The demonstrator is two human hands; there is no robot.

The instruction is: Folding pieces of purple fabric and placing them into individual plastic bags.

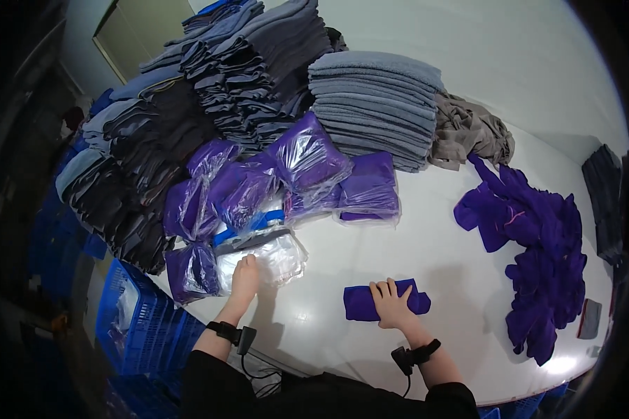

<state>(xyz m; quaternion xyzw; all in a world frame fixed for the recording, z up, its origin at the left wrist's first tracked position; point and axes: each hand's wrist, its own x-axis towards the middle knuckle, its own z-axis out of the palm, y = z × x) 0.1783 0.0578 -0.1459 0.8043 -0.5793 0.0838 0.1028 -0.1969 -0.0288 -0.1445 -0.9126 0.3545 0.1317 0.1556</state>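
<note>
My left hand (244, 278) is at the near edge of a stack of clear plastic bags (276, 257), its fingers pinched together on the top bag. My right hand (393, 306) lies with fingers spread over a folded purple garment (358, 304), pressing it against the table (314, 279). Beyond the bags, several purple garments packed in clear plastic (309, 155) are heaped together. One such packed bundle (193, 272) sits just left of my left hand. A loose pile of purple garments (546, 258) spreads over the right side of the table.
Tall stacks of dark folded cloth (237, 77) stand at the back left. Beside them rises a grey-blue folded stack (374, 105), with a crumpled brown-grey cloth (468, 133) to its right. Blue plastic crates (140, 325) stand below the table's left edge. A small grey rectangular object (590, 319) lies far right.
</note>
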